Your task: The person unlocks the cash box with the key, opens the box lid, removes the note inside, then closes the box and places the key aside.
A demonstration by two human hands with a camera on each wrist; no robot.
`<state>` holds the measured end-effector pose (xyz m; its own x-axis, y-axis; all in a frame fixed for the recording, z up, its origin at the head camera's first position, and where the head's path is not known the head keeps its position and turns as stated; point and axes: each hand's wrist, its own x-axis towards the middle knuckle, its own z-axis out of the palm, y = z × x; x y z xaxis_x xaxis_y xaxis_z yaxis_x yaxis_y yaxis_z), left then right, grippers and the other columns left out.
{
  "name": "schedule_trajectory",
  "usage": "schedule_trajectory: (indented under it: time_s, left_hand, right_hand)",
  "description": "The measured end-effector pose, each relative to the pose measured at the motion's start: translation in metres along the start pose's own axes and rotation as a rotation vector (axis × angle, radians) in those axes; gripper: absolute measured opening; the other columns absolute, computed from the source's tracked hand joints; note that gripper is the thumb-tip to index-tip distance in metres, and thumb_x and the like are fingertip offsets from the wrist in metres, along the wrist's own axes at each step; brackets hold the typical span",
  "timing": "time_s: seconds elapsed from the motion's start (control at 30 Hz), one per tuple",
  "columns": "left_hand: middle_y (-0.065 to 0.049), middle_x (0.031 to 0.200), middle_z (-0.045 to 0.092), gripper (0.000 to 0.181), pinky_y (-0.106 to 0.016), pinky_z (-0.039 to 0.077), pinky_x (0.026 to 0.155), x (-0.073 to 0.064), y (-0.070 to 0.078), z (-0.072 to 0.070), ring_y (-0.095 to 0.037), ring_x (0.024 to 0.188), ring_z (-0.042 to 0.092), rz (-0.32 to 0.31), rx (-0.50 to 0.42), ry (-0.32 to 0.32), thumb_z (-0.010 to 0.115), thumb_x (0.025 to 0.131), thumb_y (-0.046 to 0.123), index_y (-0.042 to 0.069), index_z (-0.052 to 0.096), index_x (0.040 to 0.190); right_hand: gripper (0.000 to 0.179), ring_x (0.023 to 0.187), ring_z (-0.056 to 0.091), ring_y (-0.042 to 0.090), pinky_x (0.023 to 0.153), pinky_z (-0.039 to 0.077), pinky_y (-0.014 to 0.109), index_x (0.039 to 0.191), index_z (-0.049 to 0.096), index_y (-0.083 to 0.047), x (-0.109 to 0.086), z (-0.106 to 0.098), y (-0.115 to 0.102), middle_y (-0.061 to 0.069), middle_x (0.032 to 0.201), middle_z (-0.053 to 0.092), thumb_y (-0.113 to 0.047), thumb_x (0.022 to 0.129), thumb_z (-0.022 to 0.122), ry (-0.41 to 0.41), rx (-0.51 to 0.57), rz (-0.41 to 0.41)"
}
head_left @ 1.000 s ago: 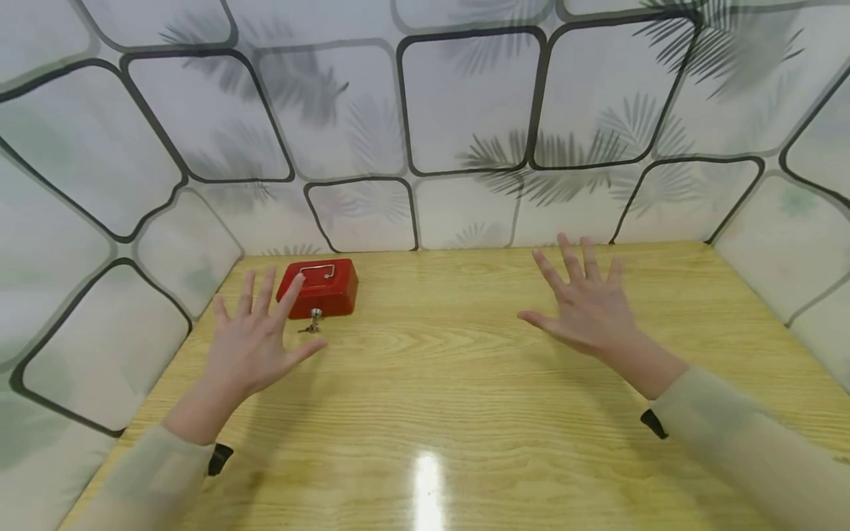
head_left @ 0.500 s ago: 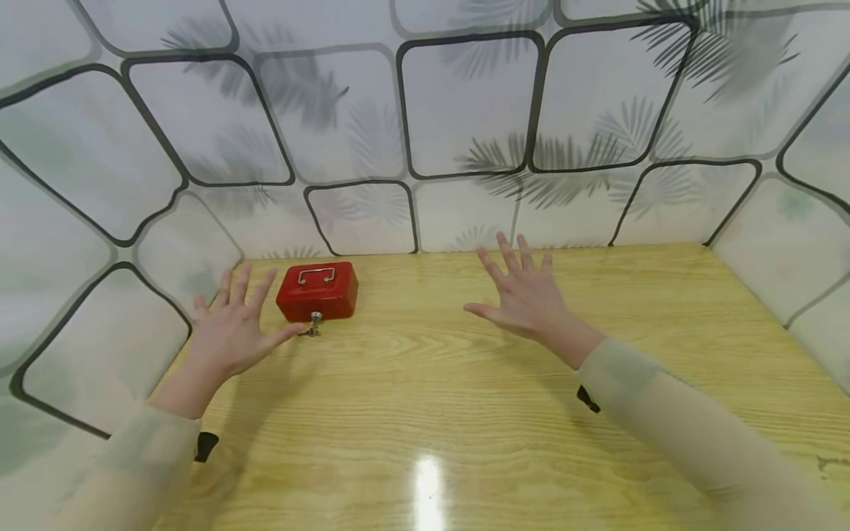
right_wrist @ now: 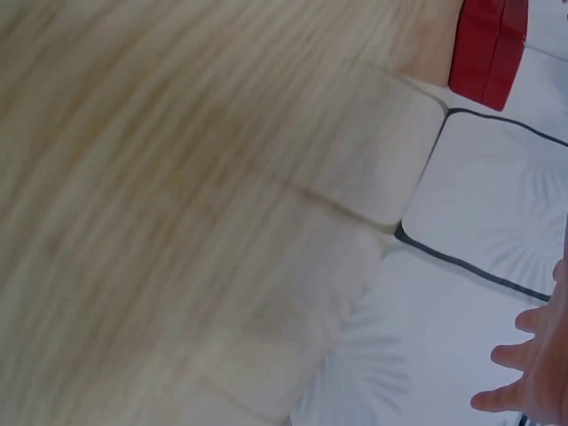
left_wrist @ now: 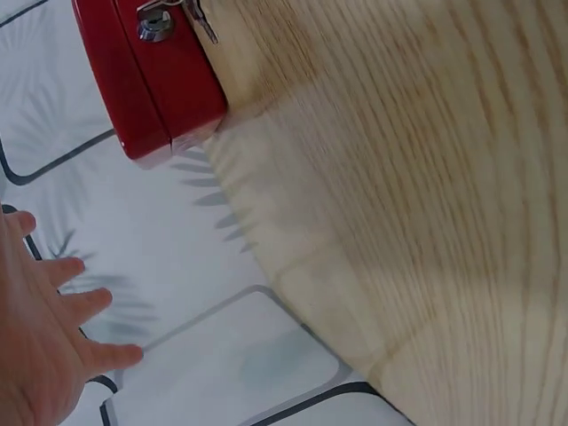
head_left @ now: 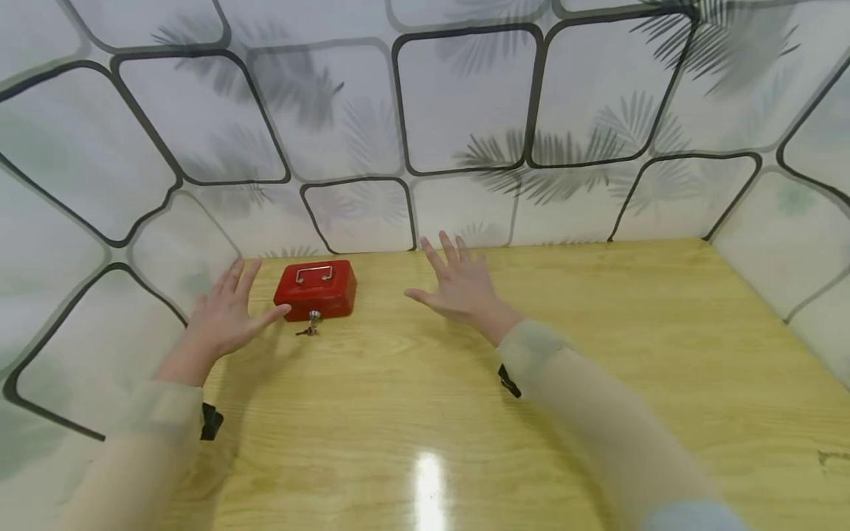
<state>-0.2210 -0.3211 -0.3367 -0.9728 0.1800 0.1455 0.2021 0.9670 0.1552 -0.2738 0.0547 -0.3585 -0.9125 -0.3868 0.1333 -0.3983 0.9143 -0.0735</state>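
One corner of the box (head_left: pixel 319 290) hides behind the left hand (head_left: pixel 223 317); wrist views crop it. Glossy red, keys (head_left: pixel 310 330) in front, it stands between that and the right hand (head_left: pixel 462 286), both splayed.

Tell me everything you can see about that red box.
The red box is glossy, apparently painted metal, closed along a visible seam, with a thin silvery handle on its lid. Keys hang at its front lock. It sits flat on the wooden table, toward the back left. The left hand is beside it; whether the thumb touches it is unclear.
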Motion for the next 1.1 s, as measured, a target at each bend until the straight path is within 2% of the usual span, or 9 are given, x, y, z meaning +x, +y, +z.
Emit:
schedule_trajectory:
  time_s: [0.1, 0.17, 0.37, 0.57, 0.7, 0.97, 1.1]
  left_hand:
    - [-0.031, 0.154, 0.014, 0.096, -0.076, 0.021, 0.096, 0.005, -0.002, 0.005, -0.054, 0.135, 0.020, 0.024, -0.062, 0.008, 0.053, 0.091, 0.061, 0.008, 0.006, 0.156]
    - [-0.031, 0.154, 0.016, 0.096, -0.074, 0.021, 0.098, 0.009, -0.004, 0.007, -0.054, 0.135, 0.021, 0.025, -0.124, -0.009, 0.055, 0.092, 0.058, 0.008, 0.005, 0.156]
    - [-0.028, 0.157, 0.009, 0.101, -0.069, 0.019, 0.104, 0.021, -0.009, 0.012, -0.052, 0.137, 0.017, -0.035, -0.280, -0.083, 0.058, 0.091, 0.058, 0.009, -0.002, 0.156]
    - [-0.025, 0.158, 0.009, 0.100, -0.067, 0.018, 0.105, 0.030, -0.010, 0.017, -0.051, 0.138, 0.018, -0.052, -0.335, -0.097, 0.059, 0.091, 0.057, 0.010, -0.001, 0.156]
    - [-0.024, 0.158, 0.009, 0.098, -0.068, 0.019, 0.104, 0.033, -0.009, 0.021, -0.052, 0.138, 0.018, -0.079, -0.362, -0.132, 0.057, 0.092, 0.056, 0.013, -0.003, 0.156]
    - [-0.026, 0.157, 0.014, 0.095, -0.067, 0.023, 0.104, 0.036, -0.011, 0.033, -0.049, 0.137, 0.024, -0.129, -0.457, -0.168, 0.054, 0.094, 0.055, 0.017, -0.006, 0.156]
    - [-0.028, 0.155, 0.016, 0.091, -0.067, 0.022, 0.105, 0.037, -0.010, 0.038, -0.050, 0.137, 0.025, -0.164, -0.502, -0.195, 0.050, 0.096, 0.056, 0.016, -0.005, 0.156]
  right_hand:
    - [0.093, 0.145, 0.008, 0.037, 0.108, 0.019, 0.064, 0.157, -0.003, -0.026, 0.007, 0.007, -0.011, 0.011, 0.162, 0.004, -0.080, 0.087, 0.029, -0.002, 0.029, -0.005]
    - [0.093, 0.145, 0.011, 0.037, 0.108, 0.020, 0.062, 0.157, -0.003, -0.025, 0.010, 0.011, -0.019, 0.011, 0.162, 0.006, -0.079, 0.088, 0.029, 0.001, 0.051, -0.008]
    - [0.093, 0.143, 0.020, 0.035, 0.108, 0.025, 0.058, 0.157, -0.002, -0.023, 0.014, 0.018, -0.041, 0.012, 0.160, 0.013, -0.076, 0.090, 0.033, -0.005, 0.138, -0.011]
    - [0.091, 0.142, 0.023, 0.033, 0.105, 0.031, 0.055, 0.157, 0.000, -0.020, 0.019, 0.025, -0.064, 0.011, 0.160, 0.015, -0.073, 0.091, 0.035, -0.025, 0.233, -0.013]
    - [0.091, 0.141, 0.027, 0.033, 0.103, 0.035, 0.052, 0.157, -0.002, -0.020, 0.022, 0.035, -0.078, 0.011, 0.160, 0.017, -0.073, 0.092, 0.033, -0.058, 0.300, -0.003]
    - [0.089, 0.139, 0.030, 0.033, 0.106, 0.033, 0.051, 0.157, 0.001, -0.019, 0.026, 0.051, -0.100, 0.009, 0.160, 0.017, -0.069, 0.093, 0.037, -0.107, 0.424, 0.025]
    - [0.085, 0.140, 0.030, 0.033, 0.108, 0.031, 0.051, 0.157, 0.003, -0.017, 0.029, 0.054, -0.107, 0.009, 0.160, 0.017, -0.064, 0.096, 0.039, -0.128, 0.462, -0.004]
